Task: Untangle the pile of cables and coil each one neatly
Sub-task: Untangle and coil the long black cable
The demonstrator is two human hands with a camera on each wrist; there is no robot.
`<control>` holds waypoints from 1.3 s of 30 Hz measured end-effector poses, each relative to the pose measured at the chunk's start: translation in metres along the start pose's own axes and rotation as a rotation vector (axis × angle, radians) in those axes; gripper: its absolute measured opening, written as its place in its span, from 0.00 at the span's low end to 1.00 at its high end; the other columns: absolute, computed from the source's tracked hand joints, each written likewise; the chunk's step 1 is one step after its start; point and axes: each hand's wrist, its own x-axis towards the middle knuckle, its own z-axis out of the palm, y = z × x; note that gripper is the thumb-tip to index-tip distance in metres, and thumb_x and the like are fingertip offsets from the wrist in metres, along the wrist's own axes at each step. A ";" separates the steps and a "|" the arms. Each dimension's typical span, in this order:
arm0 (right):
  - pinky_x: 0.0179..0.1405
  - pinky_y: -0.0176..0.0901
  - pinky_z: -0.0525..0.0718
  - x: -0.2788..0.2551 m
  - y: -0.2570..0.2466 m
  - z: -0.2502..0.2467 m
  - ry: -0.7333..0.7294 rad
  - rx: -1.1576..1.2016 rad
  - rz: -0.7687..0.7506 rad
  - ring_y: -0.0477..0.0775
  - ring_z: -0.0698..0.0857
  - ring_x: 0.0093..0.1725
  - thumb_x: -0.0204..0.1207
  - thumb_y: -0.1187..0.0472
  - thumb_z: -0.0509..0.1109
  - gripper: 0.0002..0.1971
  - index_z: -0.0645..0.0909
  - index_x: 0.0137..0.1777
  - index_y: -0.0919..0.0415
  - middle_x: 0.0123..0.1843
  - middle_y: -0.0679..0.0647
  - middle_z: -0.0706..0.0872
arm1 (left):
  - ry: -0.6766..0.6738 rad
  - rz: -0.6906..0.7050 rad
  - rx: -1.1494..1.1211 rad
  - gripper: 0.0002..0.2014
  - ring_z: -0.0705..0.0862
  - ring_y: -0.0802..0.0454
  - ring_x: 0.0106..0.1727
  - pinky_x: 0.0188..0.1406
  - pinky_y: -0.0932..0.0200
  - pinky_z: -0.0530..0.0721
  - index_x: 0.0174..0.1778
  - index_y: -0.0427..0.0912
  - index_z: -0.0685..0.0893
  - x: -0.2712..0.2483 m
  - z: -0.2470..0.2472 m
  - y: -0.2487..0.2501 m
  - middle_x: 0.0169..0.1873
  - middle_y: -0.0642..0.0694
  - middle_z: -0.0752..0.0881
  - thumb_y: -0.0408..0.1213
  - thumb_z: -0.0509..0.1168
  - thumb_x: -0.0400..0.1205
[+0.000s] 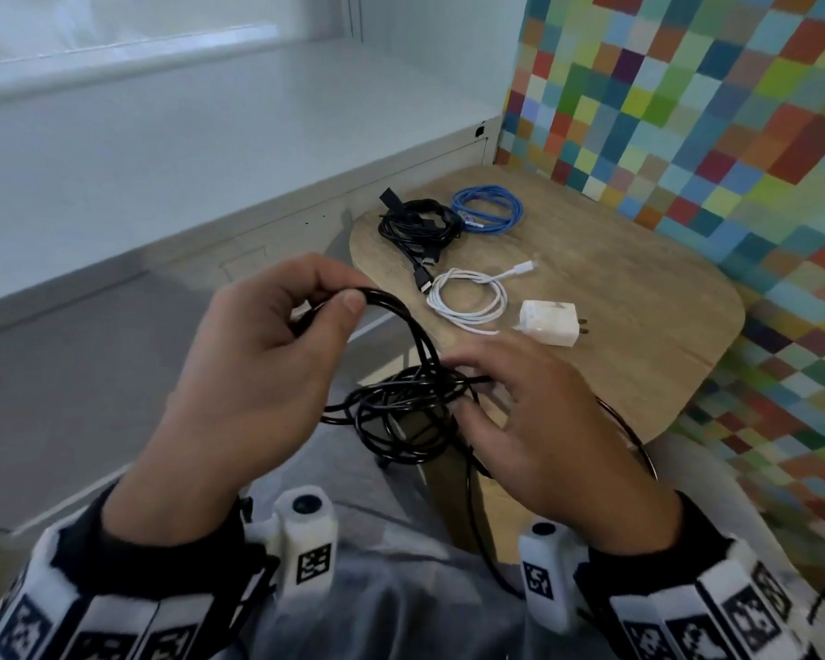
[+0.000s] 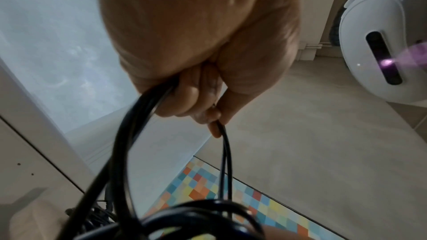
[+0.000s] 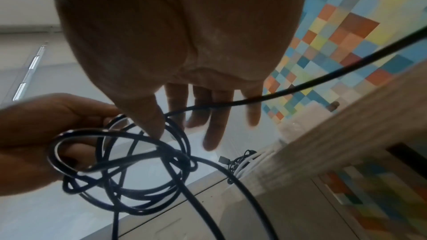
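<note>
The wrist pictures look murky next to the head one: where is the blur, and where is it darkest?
Head view: the table is sharp, the right hand smeared by motion. Left wrist view: the black cable is blurred close to the lens, the left hand evenly lit. Right wrist view: darkest, the palm backlit and in shadow, the fingers soft.

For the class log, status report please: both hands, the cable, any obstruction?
Left hand grips black cable loops. Right hand open, fingers spread at the tangle. Blue cable, white cable coiled on table. Nothing blocking.
</note>
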 end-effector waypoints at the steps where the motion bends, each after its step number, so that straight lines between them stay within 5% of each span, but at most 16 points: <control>1: 0.47 0.27 0.77 -0.001 0.000 0.000 0.005 0.019 0.010 0.33 0.81 0.46 0.78 0.58 0.77 0.15 0.85 0.62 0.43 0.47 0.25 0.81 | 0.005 0.001 0.016 0.08 0.73 0.63 0.23 0.27 0.67 0.70 0.44 0.55 0.90 0.001 -0.001 0.000 0.29 0.60 0.84 0.38 0.68 0.86; 4: 0.32 0.24 0.72 -0.005 -0.002 -0.005 0.049 0.107 0.056 0.36 0.81 0.34 0.74 0.54 0.82 0.10 0.88 0.54 0.41 0.38 0.24 0.81 | 0.036 -0.011 0.037 0.09 0.74 0.65 0.23 0.28 0.66 0.71 0.45 0.55 0.90 0.006 -0.009 -0.004 0.29 0.62 0.84 0.38 0.67 0.87; 9: 0.34 0.27 0.80 -0.002 0.002 -0.035 0.376 0.431 0.097 0.38 0.85 0.32 0.71 0.50 0.78 0.02 0.90 0.43 0.42 0.33 0.36 0.89 | 0.118 -0.049 0.017 0.08 0.74 0.62 0.26 0.34 0.56 0.70 0.46 0.56 0.90 0.020 -0.030 -0.028 0.26 0.63 0.82 0.41 0.66 0.87; 14: 0.21 0.39 0.64 -0.005 0.042 -0.067 0.674 0.719 0.277 0.48 0.62 0.20 0.83 0.43 0.71 0.15 0.86 0.43 0.54 0.21 0.45 0.66 | 0.265 -0.117 -0.014 0.07 0.72 0.55 0.26 0.32 0.58 0.68 0.43 0.55 0.89 0.033 -0.049 -0.051 0.23 0.61 0.80 0.44 0.66 0.83; 16: 0.21 0.42 0.62 -0.007 0.054 -0.072 0.652 0.656 0.325 0.50 0.60 0.20 0.87 0.45 0.67 0.16 0.87 0.46 0.55 0.22 0.47 0.63 | 0.300 -0.118 -0.053 0.07 0.70 0.48 0.27 0.32 0.53 0.68 0.44 0.54 0.90 0.034 -0.056 -0.055 0.22 0.57 0.78 0.46 0.66 0.82; 21: 0.24 0.46 0.70 -0.008 0.047 -0.064 0.472 0.549 0.342 0.51 0.69 0.23 0.74 0.36 0.70 0.19 0.91 0.53 0.47 0.26 0.47 0.78 | 0.327 -0.068 -0.140 0.08 0.68 0.51 0.24 0.26 0.52 0.66 0.43 0.51 0.89 0.032 -0.051 -0.048 0.22 0.56 0.75 0.42 0.65 0.85; 24: 0.27 0.50 0.78 -0.009 0.036 -0.056 0.335 0.489 0.273 0.56 0.78 0.27 0.84 0.47 0.67 0.12 0.93 0.48 0.43 0.33 0.53 0.88 | 0.310 -0.022 -0.204 0.09 0.67 0.52 0.24 0.25 0.51 0.63 0.43 0.51 0.88 0.029 -0.043 -0.040 0.22 0.56 0.73 0.40 0.64 0.85; 29: 0.40 0.48 0.88 -0.006 0.021 -0.040 0.123 0.345 0.232 0.48 0.90 0.44 0.72 0.49 0.78 0.08 0.90 0.33 0.48 0.44 0.44 0.92 | 0.234 0.056 -0.414 0.08 0.64 0.54 0.24 0.24 0.58 0.62 0.46 0.46 0.87 0.023 -0.036 -0.031 0.26 0.46 0.70 0.33 0.63 0.86; 31: 0.49 0.47 0.89 -0.004 0.020 -0.032 0.140 0.349 0.218 0.44 0.88 0.59 0.73 0.56 0.81 0.02 0.91 0.43 0.48 0.57 0.39 0.90 | 0.148 0.117 -0.498 0.07 0.62 0.52 0.25 0.25 0.57 0.59 0.46 0.45 0.87 0.019 -0.030 -0.025 0.27 0.41 0.67 0.33 0.64 0.84; 35: 0.72 0.44 0.79 -0.003 0.015 -0.020 0.062 0.348 0.124 0.38 0.77 0.78 0.76 0.58 0.78 0.25 0.81 0.72 0.40 0.74 0.33 0.81 | 0.049 0.154 -0.582 0.10 0.62 0.50 0.25 0.25 0.60 0.60 0.37 0.48 0.91 0.007 -0.014 -0.011 0.27 0.32 0.67 0.34 0.64 0.73; 39: 0.65 0.36 0.84 -0.006 0.010 -0.007 -0.077 0.359 0.146 0.38 0.88 0.62 0.78 0.63 0.78 0.21 0.85 0.65 0.38 0.56 0.35 0.90 | -0.024 0.204 -0.572 0.10 0.62 0.43 0.26 0.27 0.57 0.61 0.32 0.47 0.90 -0.001 -0.002 -0.005 0.24 0.33 0.71 0.34 0.62 0.67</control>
